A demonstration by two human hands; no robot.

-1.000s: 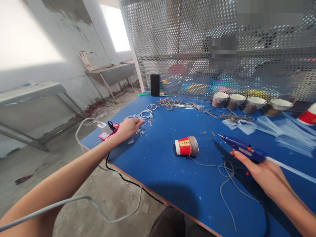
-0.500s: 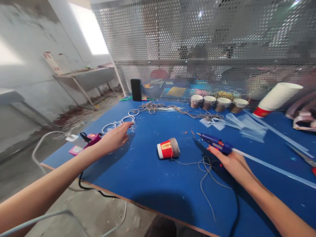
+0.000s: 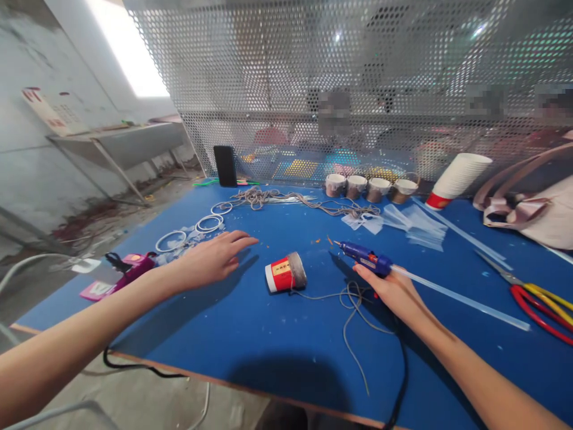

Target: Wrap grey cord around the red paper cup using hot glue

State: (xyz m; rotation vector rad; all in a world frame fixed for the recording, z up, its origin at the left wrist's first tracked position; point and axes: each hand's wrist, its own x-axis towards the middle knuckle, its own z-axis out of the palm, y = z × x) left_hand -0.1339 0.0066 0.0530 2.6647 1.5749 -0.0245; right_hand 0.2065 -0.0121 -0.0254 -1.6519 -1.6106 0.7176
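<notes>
Your left hand (image 3: 215, 258) has drawn back from the white rings (image 3: 209, 223) it was reaching toward a moment ago and now hovers flat and open, fingers spread, holding nothing, above the blue table (image 3: 250, 322) just left of the red paper cup (image 3: 285, 273). That cup lies on its side where it was, its base end wrapped in grey cord, with a loose cord tail (image 3: 353, 304) trailing toward your right hand (image 3: 394, 289). Your right hand still grips the blue glue gun (image 3: 367, 258), nozzle pointing left toward the cup, clear glue stick (image 3: 461, 297) jutting out behind.
</notes>
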